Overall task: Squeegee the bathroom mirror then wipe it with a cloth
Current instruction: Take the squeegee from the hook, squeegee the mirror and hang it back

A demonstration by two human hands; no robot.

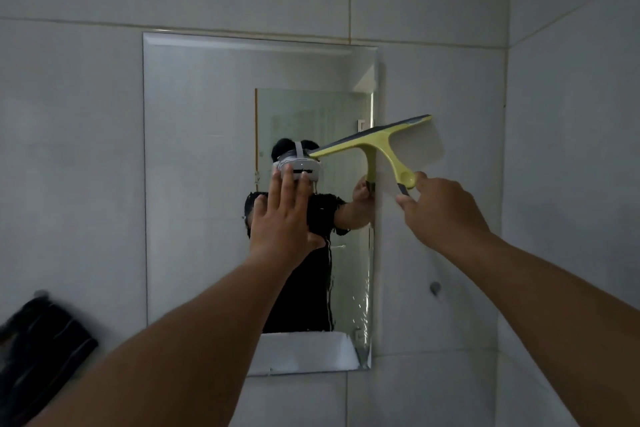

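Note:
A rectangular frameless mirror [201, 156] hangs on the grey tiled wall. My right hand [441, 210] grips the handle of a yellow-green squeegee [375, 146], whose blade lies tilted across the mirror's right edge at about mid-height. My left hand [282, 218] is raised flat with fingers spread in front of the mirror's middle. Water streaks and droplets show on the lower right of the glass. A dark cloth [45, 347] hangs at the lower left, blurred.
A wall corner [507, 184] runs vertically to the right of the mirror. A small round fitting [435, 287] sticks out of the tile below my right arm. The mirror reflects a person wearing a headset and a doorway.

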